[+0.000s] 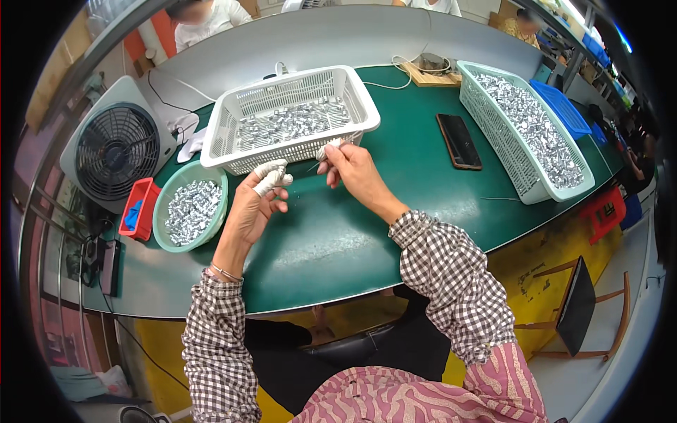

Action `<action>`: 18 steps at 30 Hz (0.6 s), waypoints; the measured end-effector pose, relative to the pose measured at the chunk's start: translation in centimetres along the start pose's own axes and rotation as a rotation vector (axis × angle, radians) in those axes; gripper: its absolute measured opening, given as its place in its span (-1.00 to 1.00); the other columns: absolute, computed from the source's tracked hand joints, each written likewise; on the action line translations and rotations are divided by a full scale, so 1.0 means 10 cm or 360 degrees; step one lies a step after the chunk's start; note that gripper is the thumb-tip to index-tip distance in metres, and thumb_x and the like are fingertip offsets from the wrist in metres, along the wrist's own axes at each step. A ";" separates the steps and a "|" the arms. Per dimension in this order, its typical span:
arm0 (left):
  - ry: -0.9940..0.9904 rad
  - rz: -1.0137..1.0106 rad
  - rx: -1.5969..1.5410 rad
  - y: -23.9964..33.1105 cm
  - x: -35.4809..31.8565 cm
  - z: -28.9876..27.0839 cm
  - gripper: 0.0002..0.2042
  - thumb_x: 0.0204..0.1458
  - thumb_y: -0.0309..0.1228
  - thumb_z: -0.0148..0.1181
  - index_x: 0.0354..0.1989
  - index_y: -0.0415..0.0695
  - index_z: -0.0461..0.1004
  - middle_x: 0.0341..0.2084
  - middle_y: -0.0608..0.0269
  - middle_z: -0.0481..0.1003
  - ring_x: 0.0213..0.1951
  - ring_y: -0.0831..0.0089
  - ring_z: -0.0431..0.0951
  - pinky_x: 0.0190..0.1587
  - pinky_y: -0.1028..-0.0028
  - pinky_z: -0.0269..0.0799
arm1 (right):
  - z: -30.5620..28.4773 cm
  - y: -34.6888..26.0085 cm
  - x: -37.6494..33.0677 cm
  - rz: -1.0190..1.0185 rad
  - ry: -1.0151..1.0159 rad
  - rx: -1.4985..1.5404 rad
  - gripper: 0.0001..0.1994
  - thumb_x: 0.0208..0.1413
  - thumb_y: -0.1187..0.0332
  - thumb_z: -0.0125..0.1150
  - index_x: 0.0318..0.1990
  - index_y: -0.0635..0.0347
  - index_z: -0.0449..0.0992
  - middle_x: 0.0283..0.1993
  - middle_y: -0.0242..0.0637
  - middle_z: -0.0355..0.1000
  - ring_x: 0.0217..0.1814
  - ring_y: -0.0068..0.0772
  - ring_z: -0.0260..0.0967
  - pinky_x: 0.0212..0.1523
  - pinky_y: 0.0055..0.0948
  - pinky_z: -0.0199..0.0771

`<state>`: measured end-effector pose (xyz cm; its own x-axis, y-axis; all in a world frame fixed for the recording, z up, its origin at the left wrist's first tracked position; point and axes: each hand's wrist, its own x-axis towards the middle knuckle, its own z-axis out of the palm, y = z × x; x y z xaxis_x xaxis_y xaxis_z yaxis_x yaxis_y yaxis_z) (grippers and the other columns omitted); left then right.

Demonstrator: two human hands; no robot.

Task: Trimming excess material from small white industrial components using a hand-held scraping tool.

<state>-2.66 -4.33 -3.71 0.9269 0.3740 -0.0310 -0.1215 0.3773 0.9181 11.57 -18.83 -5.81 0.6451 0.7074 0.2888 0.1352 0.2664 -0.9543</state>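
Observation:
My left hand (257,201) is over the table's near middle, right of the green bowl, with white wrapping on its thumb and forefinger. Those two fingertips are pressed together; whatever is between them is too small to make out. Facing it, my right hand (357,176) pinches a thin metal rod (312,167) that points toward the left hand. White wrapping covers a fingertip there too. Just beyond both hands stands a white plastic basket (233,156) with small silvery metal parts (293,121) spread in it. The green bowl (220,211) is heaped with similar parts (192,211).
A long pale basket (493,144) full of silvery parts stands at the right, near a phone (459,142) and a blue tray (562,109). At the left are a fan (118,151) and a red bin (146,211). A wooden block (431,76) lies at the back.

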 end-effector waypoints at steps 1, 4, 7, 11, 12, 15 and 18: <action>0.0005 -0.0001 -0.0005 -0.04 0.03 -0.03 -0.73 0.05 -0.40 0.08 -0.08 -0.21 0.36 -0.39 0.24 0.46 -0.50 0.59 0.42 -0.57 0.65 0.38 | 0.05 0.02 -0.01 -0.0138 0.0046 -0.0244 -0.75 0.20 0.30 -0.07 -0.39 0.31 0.43 -0.51 -0.34 0.40 -0.61 -0.61 0.28 -0.57 -0.61 0.34; 0.0006 -0.0014 -0.0101 -0.12 0.04 -0.16 -0.71 0.05 -0.42 0.09 -0.06 -0.23 0.33 -0.34 0.21 0.45 -0.44 0.57 0.44 -0.54 0.62 0.43 | 0.18 -0.01 -0.06 -0.0378 0.0124 -0.0456 -0.78 0.19 0.35 -0.06 -0.37 0.32 0.44 -0.51 -0.33 0.40 -0.60 -0.63 0.28 -0.57 -0.62 0.32; -0.0010 -0.0020 -0.0122 -0.10 0.07 -0.14 -0.71 0.05 -0.43 0.08 -0.05 -0.24 0.32 -0.32 0.20 0.44 -0.44 0.55 0.44 -0.51 0.60 0.46 | 0.16 -0.05 -0.11 -0.0574 0.0157 -0.0652 -0.81 0.18 0.39 -0.05 -0.34 0.34 0.44 -0.49 -0.32 0.40 -0.58 -0.63 0.28 -0.57 -0.62 0.30; -0.0001 -0.0041 -0.0123 -0.10 0.08 -0.15 -0.69 0.06 -0.44 0.06 -0.02 -0.23 0.30 -0.30 0.22 0.44 -0.41 0.55 0.46 -0.49 0.62 0.45 | 0.19 -0.12 -0.14 -0.0836 0.0139 -0.0768 -0.85 0.15 0.45 -0.02 -0.28 0.35 0.44 -0.43 -0.29 0.40 -0.56 -0.61 0.29 -0.57 -0.62 0.30; -0.0019 -0.0056 -0.0131 -0.11 0.08 -0.14 -0.68 0.06 -0.44 0.06 -0.01 -0.22 0.30 -0.30 0.23 0.44 -0.40 0.56 0.46 -0.50 0.63 0.44 | 0.21 -0.15 -0.15 -0.0920 0.0143 -0.0751 -0.86 0.14 0.47 -0.01 -0.26 0.35 0.44 -0.42 -0.28 0.40 -0.56 -0.60 0.29 -0.57 -0.61 0.30; -0.0018 -0.0070 -0.0180 -0.14 0.08 -0.18 -0.70 0.06 -0.44 0.07 -0.04 -0.24 0.31 -0.28 0.20 0.44 -0.40 0.53 0.47 -0.48 0.59 0.47 | 0.29 -0.18 -0.21 -0.1009 0.0067 -0.0748 -0.87 0.11 0.51 0.00 -0.25 0.36 0.44 -0.39 -0.25 0.40 -0.54 -0.57 0.31 -0.57 -0.61 0.31; -0.0038 -0.0076 -0.0217 -0.17 0.09 -0.19 -0.72 0.05 -0.44 0.08 -0.06 -0.25 0.32 -0.28 0.19 0.44 -0.39 0.52 0.47 -0.47 0.57 0.49 | 0.32 -0.18 -0.24 -0.1007 -0.0058 -0.0839 -0.88 0.09 0.55 0.01 -0.24 0.36 0.44 -0.37 -0.22 0.39 -0.54 -0.55 0.33 -0.57 -0.60 0.33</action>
<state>-2.34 -3.03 -6.08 0.9408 0.3332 -0.0627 -0.1224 0.5064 0.8535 7.40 -18.89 -4.56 0.3048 0.5497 0.7778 0.8062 0.2859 -0.5180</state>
